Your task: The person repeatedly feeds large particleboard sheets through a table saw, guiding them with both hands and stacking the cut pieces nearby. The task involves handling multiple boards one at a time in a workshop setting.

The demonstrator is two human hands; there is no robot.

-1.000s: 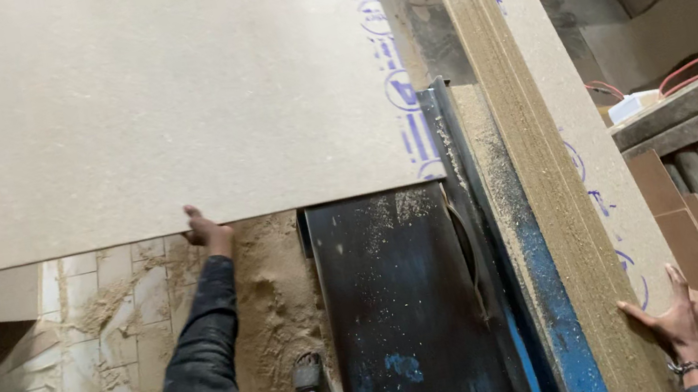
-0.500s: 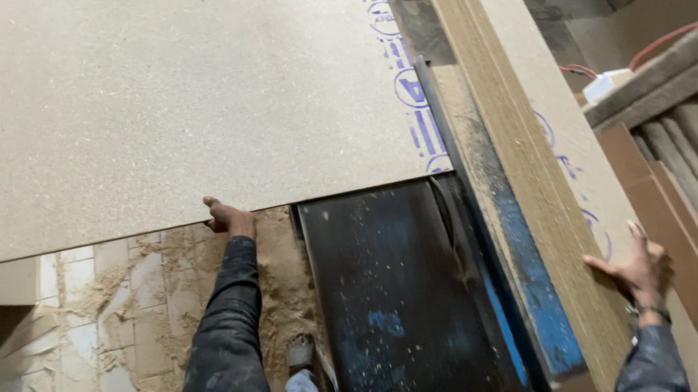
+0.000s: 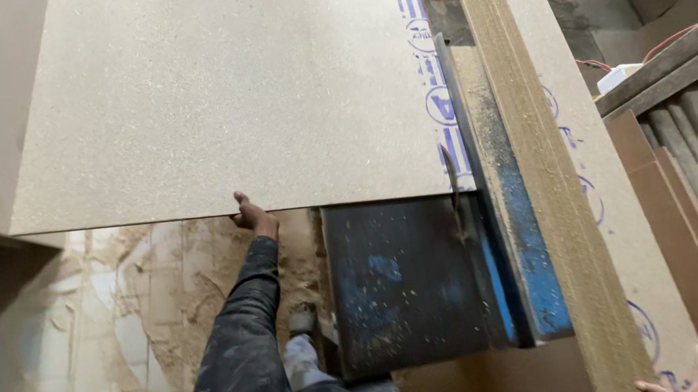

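At left we see sawdust-covered floor (image 3: 112, 358). Our left hand (image 3: 254, 216) grips the lower edge of a large pale particleboard sheet (image 3: 226, 84), raised overhead. A dark blue-stained metal panel (image 3: 401, 282) stands behind. At right, our right hand (image 3: 682, 380) touches an upright board stack (image 3: 556, 190); its fingers' grip is unclear.
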